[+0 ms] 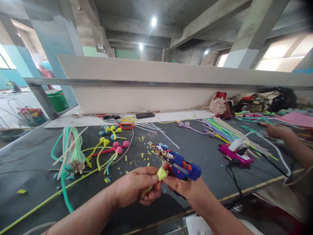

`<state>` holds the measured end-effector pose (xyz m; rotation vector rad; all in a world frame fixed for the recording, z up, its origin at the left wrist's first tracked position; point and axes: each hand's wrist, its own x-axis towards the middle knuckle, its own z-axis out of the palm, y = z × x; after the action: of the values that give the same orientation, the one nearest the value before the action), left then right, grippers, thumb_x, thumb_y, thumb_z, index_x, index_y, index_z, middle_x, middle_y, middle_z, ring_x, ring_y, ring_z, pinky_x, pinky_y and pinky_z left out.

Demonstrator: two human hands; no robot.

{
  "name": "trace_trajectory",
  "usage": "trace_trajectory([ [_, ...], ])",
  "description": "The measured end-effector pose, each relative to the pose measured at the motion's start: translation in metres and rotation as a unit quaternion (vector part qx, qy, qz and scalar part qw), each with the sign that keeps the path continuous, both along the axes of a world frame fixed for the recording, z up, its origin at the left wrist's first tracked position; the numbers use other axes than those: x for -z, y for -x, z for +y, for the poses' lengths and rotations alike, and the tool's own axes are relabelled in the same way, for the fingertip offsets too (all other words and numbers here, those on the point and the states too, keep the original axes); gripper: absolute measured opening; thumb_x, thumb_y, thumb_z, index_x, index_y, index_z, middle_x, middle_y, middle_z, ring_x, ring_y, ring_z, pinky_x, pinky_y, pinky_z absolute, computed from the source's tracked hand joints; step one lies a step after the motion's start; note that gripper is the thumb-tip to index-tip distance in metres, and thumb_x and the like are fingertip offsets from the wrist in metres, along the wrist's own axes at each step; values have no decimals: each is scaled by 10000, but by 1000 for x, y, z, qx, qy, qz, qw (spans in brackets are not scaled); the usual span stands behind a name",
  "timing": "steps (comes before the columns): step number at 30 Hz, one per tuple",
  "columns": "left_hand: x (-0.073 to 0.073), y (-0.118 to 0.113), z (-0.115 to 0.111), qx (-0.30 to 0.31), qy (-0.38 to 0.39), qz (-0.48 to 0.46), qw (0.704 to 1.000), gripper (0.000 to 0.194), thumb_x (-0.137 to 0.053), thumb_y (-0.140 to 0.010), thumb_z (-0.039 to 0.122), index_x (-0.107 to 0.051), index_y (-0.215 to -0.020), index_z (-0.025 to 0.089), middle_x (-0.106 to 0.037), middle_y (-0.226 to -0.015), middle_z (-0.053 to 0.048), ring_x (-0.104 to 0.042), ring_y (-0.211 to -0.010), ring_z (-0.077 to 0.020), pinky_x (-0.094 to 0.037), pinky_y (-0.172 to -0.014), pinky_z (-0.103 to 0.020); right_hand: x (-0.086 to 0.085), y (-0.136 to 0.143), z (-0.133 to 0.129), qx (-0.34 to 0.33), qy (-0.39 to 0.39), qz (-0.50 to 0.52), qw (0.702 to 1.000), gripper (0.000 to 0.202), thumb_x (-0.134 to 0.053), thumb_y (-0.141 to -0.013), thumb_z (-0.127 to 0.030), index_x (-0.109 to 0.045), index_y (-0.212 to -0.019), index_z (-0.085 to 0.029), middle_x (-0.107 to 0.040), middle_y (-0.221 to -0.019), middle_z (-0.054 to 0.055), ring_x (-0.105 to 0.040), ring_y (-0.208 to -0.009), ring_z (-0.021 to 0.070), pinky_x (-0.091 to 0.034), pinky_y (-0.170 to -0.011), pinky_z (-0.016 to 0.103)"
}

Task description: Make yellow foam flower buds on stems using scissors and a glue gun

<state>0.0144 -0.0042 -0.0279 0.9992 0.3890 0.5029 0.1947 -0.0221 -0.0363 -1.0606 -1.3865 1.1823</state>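
Observation:
Near the front of the dark table, my left hand (141, 184) is closed on a yellow flower bud (161, 174) with a stem below it. My right hand (183, 186) grips a blue glue gun (184, 168), and its thumb and finger touch the bud's right side. The gun points up and to the left, its nozzle area crusted with residue. Yellow scraps (142, 155) lie just beyond my hands. To the left are yellow buds (104, 141) and pink buds (119, 150) on bent stems.
A bundle of pastel stems (73, 150) lies at left, another (225, 130) at right. A magenta power strip (236, 155) with cables sits right of the gun. A phone (145, 115) rests by the white partition (146, 98). Another person's hand (281, 132) reaches in at far right.

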Motion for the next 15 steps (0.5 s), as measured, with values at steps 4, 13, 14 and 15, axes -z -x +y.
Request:
trace_trajectory([
  [4,-2,0,-1,-18,-51,40,998,152,-514,-789,288,-491,-754,142,-444,-580,22,-342,-461,-59,-227,-404,-177,-2,3,2,43,-1,-11,999,296,-792,-571,-322,-682,-816,-197,-667,-662,-1,-594,-520,131,-499,-486,225],
  [13,-11,3,-4,-34,-146,135,979,273,-477,-835,439,-455,-798,169,-397,-643,42,-318,-513,-58,-231,-434,-184,-11,3,-1,57,13,-30,998,291,-789,-555,-315,-678,-791,-185,-649,-618,-13,-582,-519,132,-491,-500,236],
  [14,-13,3,-5,-42,-151,147,977,292,-467,-835,460,-443,-787,173,-402,-648,40,-321,-514,-58,-231,-432,-183,-11,3,-1,56,7,-34,998,274,-781,-568,-307,-676,-791,-186,-650,-631,-12,-583,-532,131,-493,-519,237],
  [15,-14,3,-5,-51,-157,157,974,307,-456,-836,478,-434,-781,176,-408,-653,39,-324,-515,-59,-232,-429,-181,-11,3,0,54,1,-36,998,257,-773,-577,-298,-673,-787,-189,-654,-651,-10,-588,-553,132,-497,-544,240],
])
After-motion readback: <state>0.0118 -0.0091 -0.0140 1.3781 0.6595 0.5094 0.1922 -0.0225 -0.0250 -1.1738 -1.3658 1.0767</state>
